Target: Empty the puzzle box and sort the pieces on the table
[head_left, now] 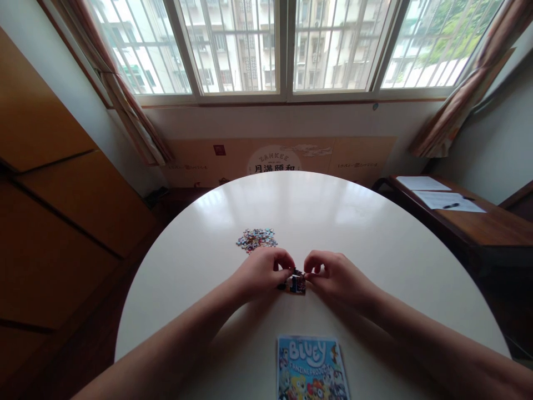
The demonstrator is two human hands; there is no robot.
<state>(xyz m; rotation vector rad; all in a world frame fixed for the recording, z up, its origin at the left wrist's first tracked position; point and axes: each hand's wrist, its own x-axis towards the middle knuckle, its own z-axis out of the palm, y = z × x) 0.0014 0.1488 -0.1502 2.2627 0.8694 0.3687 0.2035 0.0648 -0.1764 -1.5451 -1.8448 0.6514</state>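
Note:
Joined jigsaw puzzle pieces (297, 285), dark with blue and brown patches, lie on the white round table (200, 328). My left hand (266, 270) pinches a small dark puzzle piece (297, 272) at the top of this patch, thumb and forefinger at its left side. At the right side my right hand (333, 272) has its thumb and forefinger closed on the same small piece's edge. The fingers partly hide the pieces. Just beyond my left hand sits a heap of loose puzzle pieces (256, 239).
A blue picture sheet (312, 366) reading "Bluey Fanzine Project" lies near me on the table. To the right, a wooden desk (495, 228) bears papers (445, 200) and dark pens. Windows with bars are ahead, and wooden cabinets (62, 239) stand on the left.

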